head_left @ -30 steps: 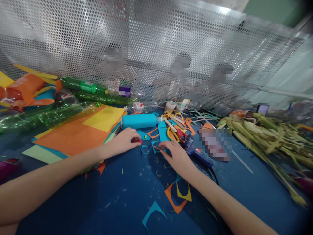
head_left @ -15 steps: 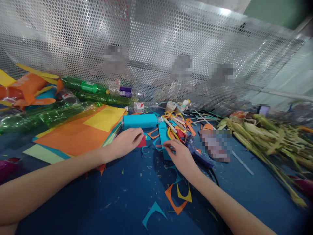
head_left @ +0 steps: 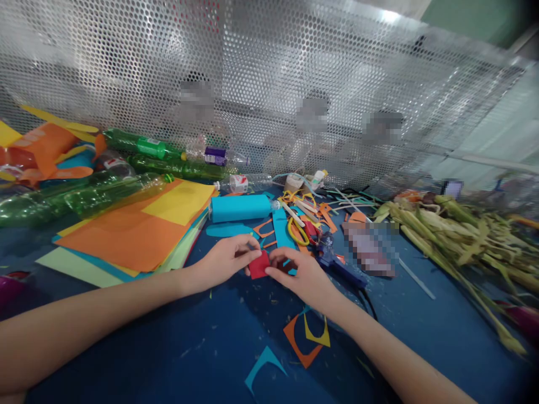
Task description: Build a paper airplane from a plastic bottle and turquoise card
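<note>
Between my two hands is a small square of red paper [head_left: 259, 266], held above the blue table [head_left: 202, 348]. My left hand [head_left: 229, 259] pinches its upper left edge between thumb and fingers. At its right edge, the thumb and fingers of my right hand [head_left: 297, 272] close on the paper. Just beyond lies a bottle wrapped in blue paper [head_left: 242, 208], on its side. A blue glue gun [head_left: 343, 269] rests to the right of my right hand, near yellow-handled scissors [head_left: 298, 231].
Stacked coloured paper [head_left: 126, 241] lies left, with green bottles [head_left: 113, 196] behind it. Paper offcuts [head_left: 301, 342] are scattered in front. Dry corn husks [head_left: 458, 235] lie at right. A perforated metal screen [head_left: 261, 67] stands at the back, with people visible through it.
My left hand has moved right and nearer with the red paper. My right hand has come in to grip its other edge; the thin orange strip it held is no longer seen there.
</note>
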The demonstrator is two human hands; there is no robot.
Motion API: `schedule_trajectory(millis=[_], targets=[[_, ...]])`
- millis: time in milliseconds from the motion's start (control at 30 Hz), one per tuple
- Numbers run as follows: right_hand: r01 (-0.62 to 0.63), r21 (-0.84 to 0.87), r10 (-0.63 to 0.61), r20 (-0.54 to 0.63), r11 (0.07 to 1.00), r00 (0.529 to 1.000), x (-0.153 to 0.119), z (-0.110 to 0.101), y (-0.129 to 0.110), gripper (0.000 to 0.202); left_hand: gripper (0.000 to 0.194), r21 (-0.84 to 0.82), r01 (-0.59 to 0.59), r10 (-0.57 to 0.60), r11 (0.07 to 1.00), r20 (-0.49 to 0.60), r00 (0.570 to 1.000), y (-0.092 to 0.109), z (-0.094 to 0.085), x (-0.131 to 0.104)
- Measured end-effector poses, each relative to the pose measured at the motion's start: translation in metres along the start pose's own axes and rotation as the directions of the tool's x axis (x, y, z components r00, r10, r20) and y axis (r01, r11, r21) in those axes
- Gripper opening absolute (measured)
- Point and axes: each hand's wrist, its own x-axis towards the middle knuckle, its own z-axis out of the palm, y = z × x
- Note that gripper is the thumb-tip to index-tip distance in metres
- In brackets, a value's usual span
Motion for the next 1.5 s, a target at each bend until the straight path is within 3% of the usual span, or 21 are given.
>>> schedule_trajectory(millis=[133,233,367,500,633,833,1067,1300,1500], targets=[[0.028,-0.018,-0.030,-0.081,0.999,0.996,0.001,0.001,0.005,0.005,0.014,-0.022,-0.065,0.064,0.998,-0.027,0.998,-0.002,0.003,-0.001],[0.028,-0.004,-0.028,-0.112,1.000,0.993,0.003,-0.004,0.008,0.007,0.008,0.083,-0.159,0.165,0.984,-0.068,0.984,-0.004,0.003,-0.001],[0.081,-0.081,-0.086,-0.053,0.993,0.995,0.003,-0.010,0.005,0.017,0.008,0.320,-0.261,0.292,0.911,-0.052,0.955,-0.007,0.002,-0.004],[0.155,-0.193,-0.140,0.086,0.969,0.986,0.000,-0.013,0.002,0.013,0.012,0.476,-0.361,0.379,0.802,0.062,0.923,-0.009,0.004,-0.007],[0.201,-0.275,-0.153,0.185,0.940,0.971,-0.001,-0.013,0.006,0.003,0.010,0.516,-0.394,0.367,0.761,0.158,0.917,-0.008,0.005,-0.009],[0.256,-0.341,-0.174,0.254,0.904,0.952,-0.001,-0.011,0.011,0.007,0.012,0.539,-0.436,0.363,0.721,0.242,0.900,-0.007,0.005,-0.008],[0.221,-0.301,-0.148,0.247,0.928,0.958,-0.002,-0.012,0.012,0.007,0.013,0.528,-0.423,0.345,0.737,0.244,0.906,-0.005,0.005,-0.007],[0.124,-0.228,-0.073,0.219,0.966,0.973,-0.001,-0.010,0.011,0.004,0.016,0.475,-0.475,0.375,0.741,0.294,0.879,-0.005,0.006,-0.007],[0.081,-0.170,-0.038,0.242,0.982,0.969,0.001,-0.011,0.009,0.008,0.013,0.460,-0.410,0.330,0.788,0.247,0.911,-0.007,0.005,-0.004]])
